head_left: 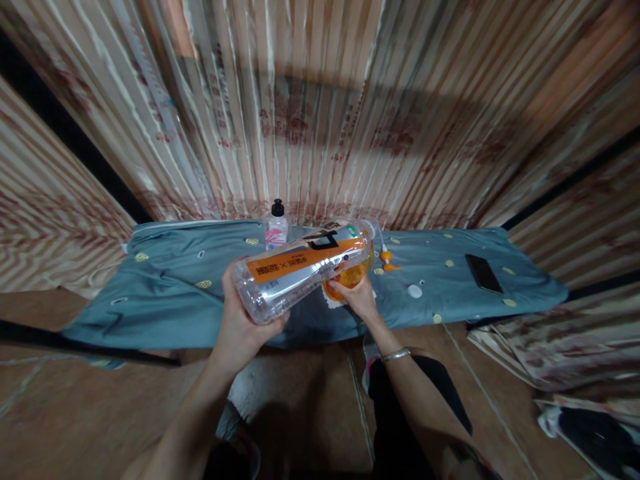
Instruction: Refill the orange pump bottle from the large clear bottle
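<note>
My left hand (245, 327) is wrapped round the base of a large clear plastic bottle (300, 270) with an orange label. The bottle lies tilted, its neck pointing right and away from me. Behind its neck end is a container of orange-yellow liquid (353, 275), which my right hand (356, 297) grips from the near side. The upper part of that container is hidden by the bottle. A white paper-like piece (334, 303) shows beneath it. Just to the right lies an orange pump top (386, 260) on the cloth.
A small clear bottle with a black cap (277, 227) stands at the back of the blue-green cloth (170, 280). Toward the right lie a black phone (483, 273) and a pale round spot. Pleated curtains (310, 120) and dark poles enclose the space.
</note>
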`<state>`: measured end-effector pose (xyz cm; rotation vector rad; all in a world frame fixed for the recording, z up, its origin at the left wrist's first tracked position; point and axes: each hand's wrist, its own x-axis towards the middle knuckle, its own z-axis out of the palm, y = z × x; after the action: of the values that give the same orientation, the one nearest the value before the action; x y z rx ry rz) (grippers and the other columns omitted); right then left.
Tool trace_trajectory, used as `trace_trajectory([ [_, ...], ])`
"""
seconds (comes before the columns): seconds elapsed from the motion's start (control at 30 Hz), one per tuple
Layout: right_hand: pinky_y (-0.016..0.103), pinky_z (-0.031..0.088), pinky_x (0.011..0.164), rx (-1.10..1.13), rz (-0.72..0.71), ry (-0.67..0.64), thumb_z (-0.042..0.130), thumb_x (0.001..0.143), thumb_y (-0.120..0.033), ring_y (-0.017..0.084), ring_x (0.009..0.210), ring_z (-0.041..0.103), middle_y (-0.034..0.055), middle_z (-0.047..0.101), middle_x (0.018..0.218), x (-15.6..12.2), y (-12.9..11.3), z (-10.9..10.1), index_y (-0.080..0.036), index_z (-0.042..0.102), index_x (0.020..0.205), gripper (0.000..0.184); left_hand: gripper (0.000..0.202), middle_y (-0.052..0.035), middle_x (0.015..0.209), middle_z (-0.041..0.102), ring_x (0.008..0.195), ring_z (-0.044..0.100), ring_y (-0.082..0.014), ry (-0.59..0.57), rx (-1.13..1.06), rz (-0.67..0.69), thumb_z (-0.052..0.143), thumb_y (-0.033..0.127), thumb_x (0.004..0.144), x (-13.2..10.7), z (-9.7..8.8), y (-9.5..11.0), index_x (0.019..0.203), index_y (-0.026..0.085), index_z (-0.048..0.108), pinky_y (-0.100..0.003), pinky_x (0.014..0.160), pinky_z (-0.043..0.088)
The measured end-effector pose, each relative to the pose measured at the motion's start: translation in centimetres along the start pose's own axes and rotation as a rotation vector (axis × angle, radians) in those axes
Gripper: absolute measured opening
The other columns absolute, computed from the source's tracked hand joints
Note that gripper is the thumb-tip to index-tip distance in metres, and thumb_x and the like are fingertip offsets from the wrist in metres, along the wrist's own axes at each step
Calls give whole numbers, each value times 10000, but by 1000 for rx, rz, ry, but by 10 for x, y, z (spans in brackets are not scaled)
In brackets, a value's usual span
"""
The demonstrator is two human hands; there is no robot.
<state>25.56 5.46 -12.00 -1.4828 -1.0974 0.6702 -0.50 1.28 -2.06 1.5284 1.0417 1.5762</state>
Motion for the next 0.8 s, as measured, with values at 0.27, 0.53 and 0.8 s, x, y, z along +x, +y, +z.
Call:
trace_trajectory([
  [0.27, 454, 591, 964, 9, -5, 38, 906, 558, -540, 289, 1021, 746, 104, 777, 1126, -3, -2, 6, -193, 630, 1162, 749, 980, -89, 1290, 605, 1208, 652, -303, -41, -108, -107, 944, 290, 525, 0, -2, -6, 1339, 265, 399, -504, 1065, 532],
  [0.53, 472, 563, 997, -112, -9, 59, 913, 532, -543, 312, 1088, 720, 111, 756, 1173, -3, -2, 1, -196, 606, 1206, 818, 1037, -102, 1316, 602, 1267, 635, -324, -65, -146, -124, 959, 307, 511, 1, -1, -4, 1376, 267, 390, -522, 1134, 475],
  [0.8, 454, 570, 973, -123, -23, 61, 904, 534, -563, 316, 1085, 720, 112, 758, 1156, -4, -3, 1, -210, 607, 1201, 812, 1072, -88, 1306, 614, 1273, 649, -332, -101, -197, -163, 963, 298, 529, -2, -2, -11, 1403, 303, 343, -544, 1144, 471],
])
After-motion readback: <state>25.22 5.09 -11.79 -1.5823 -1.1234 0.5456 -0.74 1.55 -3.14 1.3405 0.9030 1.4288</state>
